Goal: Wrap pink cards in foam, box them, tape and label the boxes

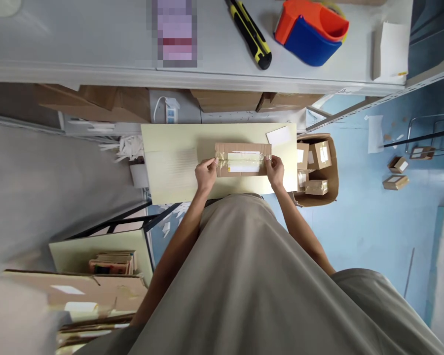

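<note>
Cardboard box: I see it over the cream counter [170,190], long side crosswise, between both hands; whether it rests or is slightly lifted, I can't tell. Box [243,160]
Grip at the ends: probably chosen to keep it level and leave the white label [244,168] and taped seam uncovered.
Left hand: thumb and fingers closed in a pinch on the left end [206,175]
Right hand: likewise pinched, on the right end [276,172]
Arms: both reach forward around the torso, nearly mirrored, wrists turned inward.
Open carton: holds small boxes [320,155] just beyond the counter's right edge, seemingly within easy reach. Rim [333,167]
Shelf tools: cutter [249,34] and tape dispenser [313,32] lie above, perhaps to free working space.
</note>
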`<action>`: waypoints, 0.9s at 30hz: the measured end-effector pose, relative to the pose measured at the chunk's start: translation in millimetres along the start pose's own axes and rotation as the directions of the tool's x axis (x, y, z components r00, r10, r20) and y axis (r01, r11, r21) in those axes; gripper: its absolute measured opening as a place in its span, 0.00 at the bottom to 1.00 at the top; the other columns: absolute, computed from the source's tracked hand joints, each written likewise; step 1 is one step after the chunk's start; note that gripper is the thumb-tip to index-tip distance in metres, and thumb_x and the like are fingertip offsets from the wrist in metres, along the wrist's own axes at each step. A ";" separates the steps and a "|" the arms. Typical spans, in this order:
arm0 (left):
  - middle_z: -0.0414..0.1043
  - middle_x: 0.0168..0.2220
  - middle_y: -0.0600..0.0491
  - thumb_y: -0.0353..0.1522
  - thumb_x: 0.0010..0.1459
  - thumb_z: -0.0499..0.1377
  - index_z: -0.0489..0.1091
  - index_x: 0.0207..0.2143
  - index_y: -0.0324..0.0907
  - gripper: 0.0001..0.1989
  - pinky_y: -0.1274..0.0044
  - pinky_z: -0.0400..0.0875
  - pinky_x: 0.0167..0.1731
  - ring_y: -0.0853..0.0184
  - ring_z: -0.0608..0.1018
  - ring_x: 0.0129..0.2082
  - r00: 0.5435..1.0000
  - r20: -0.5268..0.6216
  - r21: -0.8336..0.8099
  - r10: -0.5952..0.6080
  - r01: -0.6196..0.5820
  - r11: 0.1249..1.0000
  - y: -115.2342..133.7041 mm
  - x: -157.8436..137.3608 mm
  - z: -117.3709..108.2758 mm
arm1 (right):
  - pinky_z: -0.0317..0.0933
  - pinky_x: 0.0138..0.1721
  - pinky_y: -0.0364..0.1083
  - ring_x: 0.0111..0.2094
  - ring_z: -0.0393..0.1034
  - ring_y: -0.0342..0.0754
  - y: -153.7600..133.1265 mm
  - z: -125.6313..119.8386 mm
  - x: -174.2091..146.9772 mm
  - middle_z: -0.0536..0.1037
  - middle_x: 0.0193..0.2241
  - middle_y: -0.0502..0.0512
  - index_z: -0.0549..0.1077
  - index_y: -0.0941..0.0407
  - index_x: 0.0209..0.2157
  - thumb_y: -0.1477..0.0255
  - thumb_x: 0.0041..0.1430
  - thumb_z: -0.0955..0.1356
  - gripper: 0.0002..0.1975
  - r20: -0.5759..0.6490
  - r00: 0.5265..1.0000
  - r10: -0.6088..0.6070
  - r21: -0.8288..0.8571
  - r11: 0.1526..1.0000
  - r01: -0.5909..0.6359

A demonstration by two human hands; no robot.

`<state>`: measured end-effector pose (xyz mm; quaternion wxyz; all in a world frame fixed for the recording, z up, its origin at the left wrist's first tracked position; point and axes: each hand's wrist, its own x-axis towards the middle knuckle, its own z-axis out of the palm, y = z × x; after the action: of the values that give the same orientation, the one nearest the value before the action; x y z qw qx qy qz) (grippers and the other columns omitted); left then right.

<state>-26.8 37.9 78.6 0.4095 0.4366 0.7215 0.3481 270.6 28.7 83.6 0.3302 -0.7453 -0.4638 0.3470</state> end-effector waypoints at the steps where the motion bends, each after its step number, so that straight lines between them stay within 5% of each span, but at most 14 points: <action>1: 0.88 0.45 0.45 0.43 0.68 0.65 0.87 0.42 0.42 0.16 0.70 0.79 0.52 0.57 0.86 0.46 0.999 -0.006 -0.013 0.040 -0.040 0.999 -1.0 1.7 -7.4 | 0.72 0.44 0.53 0.43 0.77 0.56 -3.1 3.5 -2.4 0.83 0.44 0.64 0.75 0.56 0.55 0.40 0.73 0.66 0.33 -0.014 1.000 -0.006 0.050 0.999 0.007; 6: 0.86 0.49 0.45 0.42 0.65 0.66 0.86 0.44 0.42 0.14 0.70 0.81 0.55 0.57 0.86 0.52 0.989 -0.042 -0.047 0.141 -0.143 0.989 -13.9 11.7 -43.5 | 0.72 0.59 0.59 0.57 0.76 0.60 -19.7 21.0 -5.9 0.80 0.56 0.66 0.73 0.52 0.55 0.46 0.75 0.68 0.25 -0.028 0.985 -0.168 0.081 0.982 0.170; 11: 0.85 0.42 0.47 0.34 0.56 0.68 0.83 0.43 0.39 0.12 0.67 0.85 0.50 0.58 0.87 0.41 0.974 -0.089 -0.045 -0.210 0.207 0.977 -32.9 6.0 -45.5 | 0.75 0.54 0.59 0.49 0.78 0.58 -2.7 39.1 0.0 0.80 0.56 0.66 0.76 0.52 0.53 0.58 0.73 0.69 0.16 0.173 0.972 -0.160 0.033 0.987 0.157; 14: 0.86 0.43 0.47 0.29 0.56 0.65 0.82 0.47 0.39 0.16 0.63 0.84 0.55 0.56 0.88 0.44 0.946 -0.041 0.010 -0.321 0.321 0.947 -41.2 -3.9 -45.7 | 0.74 0.58 0.63 0.53 0.77 0.63 17.3 40.9 -1.6 0.83 0.54 0.66 0.79 0.53 0.55 0.68 0.70 0.69 0.15 0.266 0.953 -0.144 -0.044 0.986 0.162; 17: 0.86 0.51 0.42 0.26 0.57 0.62 0.81 0.52 0.40 0.20 0.57 0.80 0.63 0.52 0.87 0.53 0.951 -0.098 0.177 -0.292 0.306 0.936 -36.8 -10.3 -50.8 | 0.71 0.63 0.67 0.58 0.75 0.67 35.7 28.0 4.1 0.83 0.58 0.67 0.80 0.54 0.59 0.73 0.68 0.68 0.20 0.311 0.937 -0.156 -0.127 0.971 0.204; 19: 0.82 0.58 0.38 0.26 0.60 0.61 0.79 0.57 0.41 0.23 0.56 0.78 0.64 0.50 0.84 0.59 0.968 -0.191 0.281 -0.164 0.214 0.935 -21.7 -10.5 -48.5 | 0.69 0.66 0.68 0.61 0.74 0.68 47.4 13.5 19.4 0.82 0.61 0.69 0.79 0.56 0.62 0.72 0.69 0.69 0.22 0.264 0.952 -0.154 -0.167 0.965 0.202; 22: 0.76 0.65 0.37 0.27 0.65 0.59 0.75 0.65 0.42 0.26 0.59 0.77 0.66 0.50 0.79 0.67 0.977 -0.186 0.338 0.107 -0.039 0.940 17.6 -6.7 -22.2 | 0.65 0.70 0.68 0.65 0.71 0.69 65.4 -8.5 61.3 0.79 0.64 0.73 0.78 0.59 0.63 0.67 0.71 0.70 0.22 0.121 0.983 -0.138 -0.201 0.966 0.160; 27: 0.74 0.68 0.41 0.34 0.72 0.61 0.72 0.70 0.48 0.26 0.63 0.72 0.71 0.53 0.78 0.67 0.946 0.188 0.092 0.263 -0.284 0.954 78.7 4.5 88.7 | 0.59 0.74 0.65 0.69 0.67 0.67 93.1 -28.1 145.2 0.74 0.66 0.77 0.76 0.61 0.62 0.62 0.76 0.69 0.22 -0.056 0.996 -0.066 -0.192 0.980 0.054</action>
<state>78.5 84.4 107.5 0.3920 0.5845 0.6348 0.3190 384.4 124.9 -7.6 0.2821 -0.7696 -0.5066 0.2675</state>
